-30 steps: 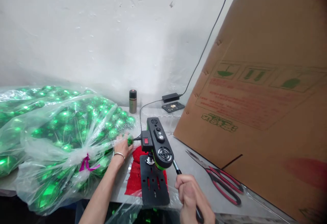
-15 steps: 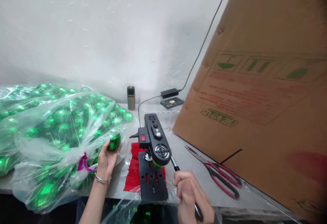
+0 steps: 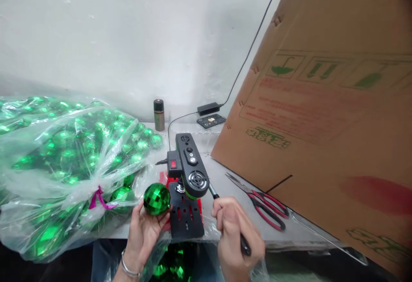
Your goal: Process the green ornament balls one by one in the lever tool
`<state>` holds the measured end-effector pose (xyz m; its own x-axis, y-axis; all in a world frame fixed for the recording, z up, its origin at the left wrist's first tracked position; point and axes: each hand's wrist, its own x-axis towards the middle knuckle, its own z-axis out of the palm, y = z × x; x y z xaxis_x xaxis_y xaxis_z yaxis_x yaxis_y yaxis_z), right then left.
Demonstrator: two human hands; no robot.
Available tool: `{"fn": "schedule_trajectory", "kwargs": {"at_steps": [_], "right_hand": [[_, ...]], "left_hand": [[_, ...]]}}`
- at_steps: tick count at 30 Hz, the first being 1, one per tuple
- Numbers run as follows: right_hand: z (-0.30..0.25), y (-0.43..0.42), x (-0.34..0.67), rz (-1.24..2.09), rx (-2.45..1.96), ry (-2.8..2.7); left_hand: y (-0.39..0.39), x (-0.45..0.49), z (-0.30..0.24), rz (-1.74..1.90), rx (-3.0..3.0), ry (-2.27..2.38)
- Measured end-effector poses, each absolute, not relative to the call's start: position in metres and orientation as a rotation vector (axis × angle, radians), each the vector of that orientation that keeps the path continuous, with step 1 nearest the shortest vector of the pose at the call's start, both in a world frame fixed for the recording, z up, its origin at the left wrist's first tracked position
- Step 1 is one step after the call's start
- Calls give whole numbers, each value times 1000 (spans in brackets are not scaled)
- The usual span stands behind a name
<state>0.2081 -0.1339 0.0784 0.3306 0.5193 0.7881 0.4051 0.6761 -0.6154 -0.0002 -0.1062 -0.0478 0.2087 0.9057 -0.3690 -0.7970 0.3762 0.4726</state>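
Note:
My left hand [image 3: 143, 230] holds a shiny green faceted ball [image 3: 156, 198] just left of a small black press machine [image 3: 188, 168] with a red switch. That machine stands on a slotted black base plate [image 3: 186, 217] over a red cloth. My right hand [image 3: 236, 235] is wrapped round the machine's black lever handle [image 3: 215, 195], low and to the right of the machine. A large clear plastic bag [image 3: 64, 162] full of the same green balls lies to the left, tied with a purple ribbon [image 3: 99, 198].
Red-handled scissors [image 3: 260, 202] lie right of the machine. A big tilted cardboard box [image 3: 325, 101] fills the right side. Near the white wall stand a small can [image 3: 158, 114], a black power adapter [image 3: 209, 108] with cable and a black remote-like pad [image 3: 210, 120]. Another bag of green balls sits below the table edge.
My left hand has drawn one green ball out of the bag and brought it down and right, close to the machine's base. My right hand stays on the lever.

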Motion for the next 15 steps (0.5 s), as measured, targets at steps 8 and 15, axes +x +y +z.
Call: {"fn": "schedule_trajectory", "kwargs": {"at_steps": [8,15], "right_hand": [[82,-136,210,93,-881,-1324],[76,-139,212,111,-890,-1330]], "left_hand": [[-108,49,-59,1306,835,1248],[-106,62,-82,1217,1294,1496]]}}
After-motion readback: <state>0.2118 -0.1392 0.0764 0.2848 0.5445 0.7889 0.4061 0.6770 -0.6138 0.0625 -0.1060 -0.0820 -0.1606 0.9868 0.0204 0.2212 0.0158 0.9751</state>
